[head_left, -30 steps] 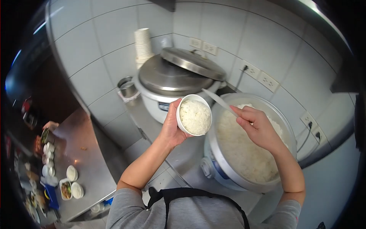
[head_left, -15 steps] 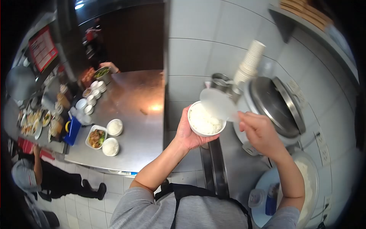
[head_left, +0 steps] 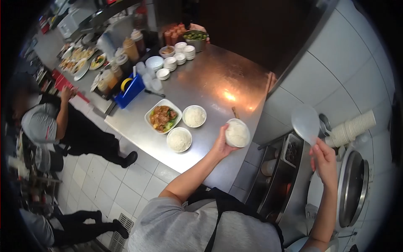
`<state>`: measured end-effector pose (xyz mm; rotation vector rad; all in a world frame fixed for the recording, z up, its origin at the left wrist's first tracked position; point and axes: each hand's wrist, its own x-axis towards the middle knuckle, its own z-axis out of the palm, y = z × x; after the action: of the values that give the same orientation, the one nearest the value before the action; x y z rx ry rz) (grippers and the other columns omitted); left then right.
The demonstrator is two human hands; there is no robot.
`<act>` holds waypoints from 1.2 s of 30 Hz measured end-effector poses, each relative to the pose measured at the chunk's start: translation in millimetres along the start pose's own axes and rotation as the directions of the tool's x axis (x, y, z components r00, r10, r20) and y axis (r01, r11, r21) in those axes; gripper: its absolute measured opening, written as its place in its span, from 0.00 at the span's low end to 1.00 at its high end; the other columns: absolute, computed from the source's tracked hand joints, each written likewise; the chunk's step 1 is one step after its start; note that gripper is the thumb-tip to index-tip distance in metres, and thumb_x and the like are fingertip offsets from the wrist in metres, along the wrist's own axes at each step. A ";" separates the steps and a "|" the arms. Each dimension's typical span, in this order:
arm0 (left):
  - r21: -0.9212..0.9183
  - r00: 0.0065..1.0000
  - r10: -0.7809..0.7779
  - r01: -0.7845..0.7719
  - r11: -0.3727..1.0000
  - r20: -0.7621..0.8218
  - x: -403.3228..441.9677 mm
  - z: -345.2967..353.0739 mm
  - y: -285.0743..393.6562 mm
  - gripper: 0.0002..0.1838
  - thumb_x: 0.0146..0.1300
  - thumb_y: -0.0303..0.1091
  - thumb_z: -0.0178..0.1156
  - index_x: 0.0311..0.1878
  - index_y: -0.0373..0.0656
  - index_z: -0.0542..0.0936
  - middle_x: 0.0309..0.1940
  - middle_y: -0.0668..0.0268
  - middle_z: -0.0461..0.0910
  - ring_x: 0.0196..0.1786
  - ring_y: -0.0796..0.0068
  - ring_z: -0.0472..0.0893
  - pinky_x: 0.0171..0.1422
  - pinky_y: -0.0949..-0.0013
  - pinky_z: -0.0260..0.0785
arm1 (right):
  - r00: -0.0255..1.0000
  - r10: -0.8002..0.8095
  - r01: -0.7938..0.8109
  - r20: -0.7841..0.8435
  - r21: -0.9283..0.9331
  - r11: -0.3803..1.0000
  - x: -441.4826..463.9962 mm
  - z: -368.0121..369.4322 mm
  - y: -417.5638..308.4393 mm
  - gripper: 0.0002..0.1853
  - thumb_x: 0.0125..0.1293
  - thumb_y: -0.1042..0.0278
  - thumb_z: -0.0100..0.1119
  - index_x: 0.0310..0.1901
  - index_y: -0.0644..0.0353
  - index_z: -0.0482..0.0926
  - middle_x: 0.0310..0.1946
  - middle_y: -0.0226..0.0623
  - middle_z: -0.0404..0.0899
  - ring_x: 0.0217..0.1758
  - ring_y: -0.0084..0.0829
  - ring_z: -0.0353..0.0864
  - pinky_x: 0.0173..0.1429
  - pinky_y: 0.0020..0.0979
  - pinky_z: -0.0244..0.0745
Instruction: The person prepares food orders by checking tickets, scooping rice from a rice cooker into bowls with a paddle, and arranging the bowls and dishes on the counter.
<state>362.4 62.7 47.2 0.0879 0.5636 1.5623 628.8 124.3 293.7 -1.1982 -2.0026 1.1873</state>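
Note:
My left hand is wrapped round a white bowl of rice, held up over the near right part of the steel table. In my right hand, a pale rice paddle points upward, apart from the bowl. Two more bowls of rice stand on the table left of my left hand. Beside them sits a square white dish of meat and greens in brown sauce. The rice cooker is below and right of my right hand.
On the steel table are stacked small white dishes, a blue caddy, sauce bottles and a metal pot of greens. Stacked cups lean by the wall. A co-worker stands left; another person's legs show lower left.
My view has turned left towards the table. The rice bowl has moved away from the cooker to over the table. The paddle has lifted away from the rice and is now apart from the bowl.

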 end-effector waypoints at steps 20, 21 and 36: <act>0.614 0.524 0.600 -0.173 0.770 -0.604 -15.9 -88.1 -36.1 0.31 0.64 0.54 0.42 0.67 0.48 0.59 0.70 0.62 0.49 0.70 0.56 0.50 0.70 0.50 0.44 | 0.824 0.253 -0.565 -0.507 -0.708 0.422 213.6 -195.7 247.3 0.18 0.60 0.68 0.49 0.52 0.65 0.72 0.49 0.51 0.76 0.54 0.48 0.75 0.57 0.52 0.66; 0.666 0.519 0.661 -0.214 0.714 -0.542 -29.2 -59.3 -49.2 0.31 0.64 0.54 0.41 0.66 0.48 0.60 0.69 0.63 0.50 0.72 0.56 0.44 0.72 0.49 0.39 | 0.810 0.182 -0.582 -0.558 -0.722 0.374 217.0 -201.1 238.5 0.18 0.62 0.64 0.48 0.52 0.63 0.72 0.51 0.49 0.75 0.56 0.48 0.73 0.59 0.56 0.62; 0.913 0.985 -0.170 0.076 0.401 -0.007 -38.0 9.3 -111.8 0.20 0.73 0.44 0.35 0.48 0.41 0.73 0.26 0.65 0.77 0.34 0.74 0.74 0.45 0.70 0.66 | 0.717 0.194 -0.696 -0.670 -0.705 0.136 -177.1 -575.8 252.0 0.22 0.68 0.58 0.41 0.58 0.62 0.68 0.59 0.50 0.67 0.58 0.48 0.68 0.61 0.41 0.63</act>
<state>471.8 25.4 21.3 0.9483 1.2945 0.9102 1263.5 266.3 351.7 -2.5612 -1.9265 -0.4150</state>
